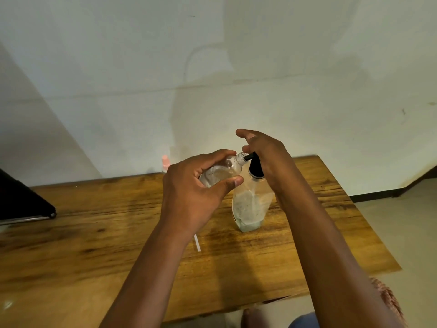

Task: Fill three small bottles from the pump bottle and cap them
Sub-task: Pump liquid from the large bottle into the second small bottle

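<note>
1. Capped small bottle with pink cap stands at the far edge of the surface, at 10 o'clock from the hands. An elbow swing could tip it off.
2. Left hand grips a small clear bottle, tilted, its mouth touching the black nozzle. If the mouth slips off, liquid lands on the surface.
3. Right hand rests on the pump head, fingers loosely extended, gripping nothing. An off-centre press could topple the pump bottle, which nothing steadies at the base.
4. Liquid looks low; pump may draw air and spit.
</note>
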